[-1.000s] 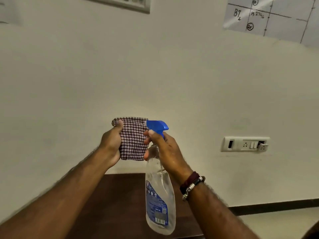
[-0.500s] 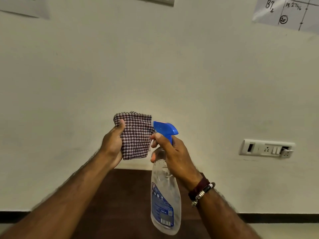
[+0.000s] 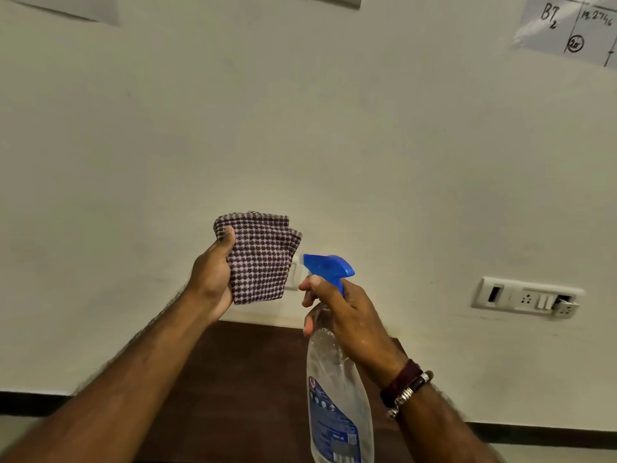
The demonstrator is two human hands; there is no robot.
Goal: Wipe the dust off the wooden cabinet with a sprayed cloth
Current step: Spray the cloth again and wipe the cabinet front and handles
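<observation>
Cloth (image 3: 260,259): small check, dark maroon-brown on pale lilac-white.
Spray bottle (image 3: 337,396): clear body; blue trigger head (image 3: 329,267); blue label with white print and a white barcode patch.
Cabinet top (image 3: 240,379): dark brown wood.
Wall (image 3: 300,128): plain off-white; black skirting band (image 3: 33,402) low at left and right.
Socket plate (image 3: 526,297), right: white.
Paper sheet (image 3: 567,25), far right: white with black handwriting and ruled lines.
Wristbands (image 3: 405,385): maroon, black, silver beads.

Dim, yellowish indoor light; soft shadows; wide-angle bending at edges; slight blur on forearms.
</observation>
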